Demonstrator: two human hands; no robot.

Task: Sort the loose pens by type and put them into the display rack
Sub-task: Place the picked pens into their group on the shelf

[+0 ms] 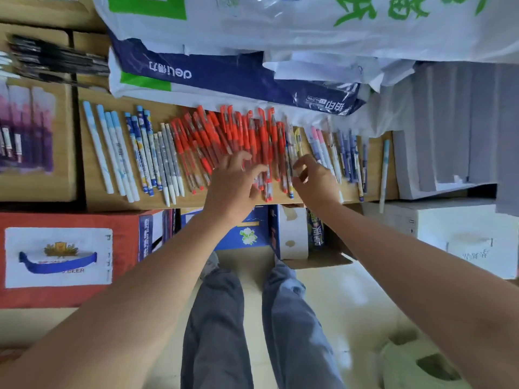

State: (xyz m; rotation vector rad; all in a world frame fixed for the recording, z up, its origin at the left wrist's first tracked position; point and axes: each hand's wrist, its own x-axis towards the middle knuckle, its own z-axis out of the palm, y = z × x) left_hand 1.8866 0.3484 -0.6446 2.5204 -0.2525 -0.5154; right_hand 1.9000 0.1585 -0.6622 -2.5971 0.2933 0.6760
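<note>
Your left hand [236,178] lies on the near end of the red pens [224,133], fingers spread and lightly bent over the barrels, with no grip visible. Your right hand [314,181] sits just right of the red pens, thumb and forefinger curled together at the mixed pens there; whether they pinch one cannot be told. The red pens form a dense, overlapping heap at the middle of the wooden tabletop [95,192]. Left of the heap lie grey-white pens [168,164], then blue patterned pens [143,153], then pale blue pens [112,153] farthest out. Right of the heap lie pink-capped pens [323,144], then dark blue pens [351,155], and a single pale pen [384,169] well apart. Behind the heap rests a blue and white paper pack [224,77], its edge touching the far ends of the pens. Below the heap, under the tabletop edge, stands a red carton [70,256] to the left.
</note>
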